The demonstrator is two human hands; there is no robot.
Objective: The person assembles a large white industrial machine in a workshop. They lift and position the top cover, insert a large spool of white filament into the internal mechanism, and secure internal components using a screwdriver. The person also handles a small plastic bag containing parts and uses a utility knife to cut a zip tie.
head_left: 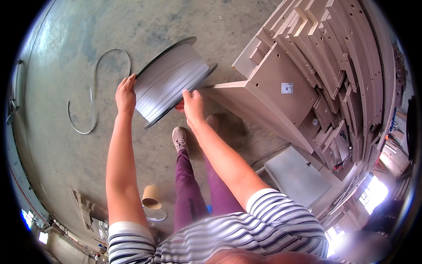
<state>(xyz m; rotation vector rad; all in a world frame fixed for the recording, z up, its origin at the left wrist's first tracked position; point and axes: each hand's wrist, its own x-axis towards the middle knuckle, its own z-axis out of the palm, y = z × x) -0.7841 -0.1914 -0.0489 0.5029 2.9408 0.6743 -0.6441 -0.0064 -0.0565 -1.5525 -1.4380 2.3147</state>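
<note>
I hold a large spool (171,75) in front of me, tilted, with a wide, light grey strip wound between its two dark flanges. My left hand (126,94) grips the rim of the left flange. With fingers closed, my right hand (192,105) grips the edge of the right flange. A loose grey strip (91,108) curls across the floor to the left, its upper end reaching the spool beside my left hand. Whether it joins the winding is hidden there.
Tall stacked boards (325,57) fill the right side, with an upright panel (250,110) jutting toward the spool. A pale grey board (296,174) lies below them. A brown cardboard roll (151,197) is near my left elbow. My shoe (179,137) stands on the concrete floor (145,22).
</note>
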